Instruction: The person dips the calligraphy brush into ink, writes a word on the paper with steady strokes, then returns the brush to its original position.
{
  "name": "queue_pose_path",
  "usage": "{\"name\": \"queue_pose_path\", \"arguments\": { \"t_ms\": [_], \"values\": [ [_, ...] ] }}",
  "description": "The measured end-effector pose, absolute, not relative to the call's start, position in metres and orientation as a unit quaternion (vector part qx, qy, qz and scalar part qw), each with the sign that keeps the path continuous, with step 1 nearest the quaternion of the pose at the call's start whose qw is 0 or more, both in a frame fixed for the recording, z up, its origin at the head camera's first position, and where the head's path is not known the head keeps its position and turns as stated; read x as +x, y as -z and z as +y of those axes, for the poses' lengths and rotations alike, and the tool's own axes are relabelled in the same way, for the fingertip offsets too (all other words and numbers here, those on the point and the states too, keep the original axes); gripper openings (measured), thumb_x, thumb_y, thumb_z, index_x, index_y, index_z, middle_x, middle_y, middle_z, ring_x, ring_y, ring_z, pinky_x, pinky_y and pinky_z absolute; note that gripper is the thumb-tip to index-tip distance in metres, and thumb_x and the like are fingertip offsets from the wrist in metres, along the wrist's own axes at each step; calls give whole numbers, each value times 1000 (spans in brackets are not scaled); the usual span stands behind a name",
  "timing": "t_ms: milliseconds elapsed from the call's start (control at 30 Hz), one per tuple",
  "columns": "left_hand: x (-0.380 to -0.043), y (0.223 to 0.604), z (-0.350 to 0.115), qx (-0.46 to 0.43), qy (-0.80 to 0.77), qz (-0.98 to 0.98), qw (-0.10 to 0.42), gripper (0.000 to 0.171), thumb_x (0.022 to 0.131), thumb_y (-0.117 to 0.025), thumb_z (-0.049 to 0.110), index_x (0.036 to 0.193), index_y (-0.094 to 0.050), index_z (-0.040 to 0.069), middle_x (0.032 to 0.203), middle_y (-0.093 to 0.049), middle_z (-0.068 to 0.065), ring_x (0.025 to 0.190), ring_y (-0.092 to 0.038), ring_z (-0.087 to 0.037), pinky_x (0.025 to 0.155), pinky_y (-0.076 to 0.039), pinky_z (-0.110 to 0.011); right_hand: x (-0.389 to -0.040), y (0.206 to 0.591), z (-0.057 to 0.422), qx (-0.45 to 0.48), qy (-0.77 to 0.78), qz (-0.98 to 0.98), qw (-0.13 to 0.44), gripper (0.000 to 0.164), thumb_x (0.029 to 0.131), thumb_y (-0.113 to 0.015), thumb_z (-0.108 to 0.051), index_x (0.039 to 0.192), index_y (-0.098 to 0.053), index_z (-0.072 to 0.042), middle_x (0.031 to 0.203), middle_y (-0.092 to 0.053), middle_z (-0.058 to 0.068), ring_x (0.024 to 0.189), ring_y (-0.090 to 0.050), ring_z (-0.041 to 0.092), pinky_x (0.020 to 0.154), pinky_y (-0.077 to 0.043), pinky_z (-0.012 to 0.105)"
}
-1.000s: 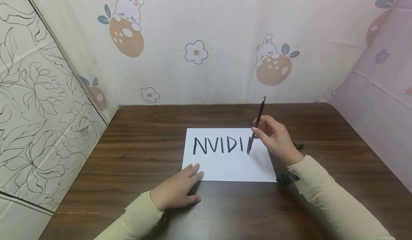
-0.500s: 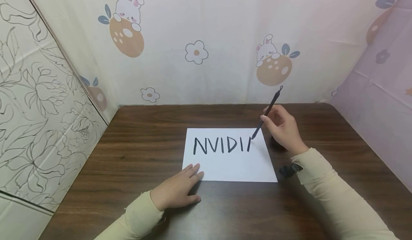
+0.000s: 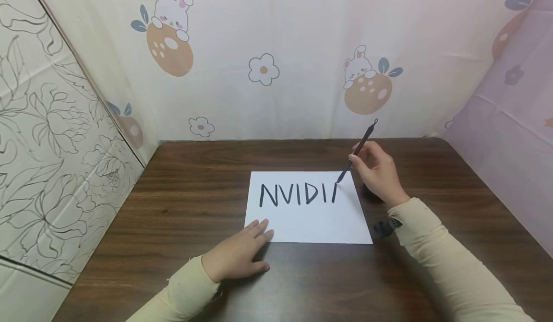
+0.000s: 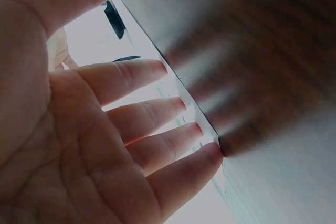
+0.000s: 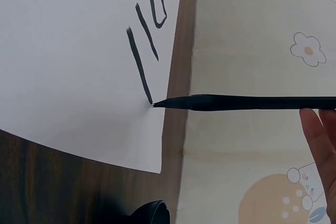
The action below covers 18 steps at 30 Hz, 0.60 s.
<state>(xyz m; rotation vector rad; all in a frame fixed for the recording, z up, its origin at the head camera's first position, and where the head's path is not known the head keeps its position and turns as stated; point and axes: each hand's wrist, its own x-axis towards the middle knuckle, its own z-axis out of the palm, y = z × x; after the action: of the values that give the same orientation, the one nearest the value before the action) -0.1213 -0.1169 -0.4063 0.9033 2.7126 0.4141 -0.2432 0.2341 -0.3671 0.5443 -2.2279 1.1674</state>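
Note:
A white sheet of paper [image 3: 302, 223] lies on the table with "NVIDI" and a slanted stroke [image 3: 334, 193] in black. My right hand [image 3: 378, 171] pinches a black calligraphy brush [image 3: 363, 140] with a small loop at its top, tilted up to the right. In the right wrist view, the tip of the brush [image 5: 220, 102] meets the upper end of the last stroke [image 5: 139, 66]. My left hand [image 3: 239, 255] rests with fingers spread over the paper's lower left corner. In the left wrist view its fingers [image 4: 157, 116] reach across the paper's edge.
The dark wooden table [image 3: 186, 192] ends at a curtain [image 3: 298, 106] printed with rabbits and flowers. A floral panel [image 3: 65, 135] stands at the left. A black device [image 3: 387, 227] sits below my right wrist, beside the paper's right edge.
My right hand has moved the brush from the slanted stroke's lower end up and right to its top, with the last shift slightly left. My left hand stays in place.

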Motion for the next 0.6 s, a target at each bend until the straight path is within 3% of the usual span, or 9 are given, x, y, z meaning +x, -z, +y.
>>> {"name": "queue_pose_path", "arguments": {
  "t_ms": [600],
  "values": [
    [-122,407,-117,312,-143,931,124,68,88,-69,37,144,-47,6,157,-35,-17,146,-32,-37,117,-33,-49,-242,373,240,207,-403,-851,266,21,90,-68,-3,109,-60,-3,83,-61,3,77,-56,-2,72,-47,5]
  ]
}}
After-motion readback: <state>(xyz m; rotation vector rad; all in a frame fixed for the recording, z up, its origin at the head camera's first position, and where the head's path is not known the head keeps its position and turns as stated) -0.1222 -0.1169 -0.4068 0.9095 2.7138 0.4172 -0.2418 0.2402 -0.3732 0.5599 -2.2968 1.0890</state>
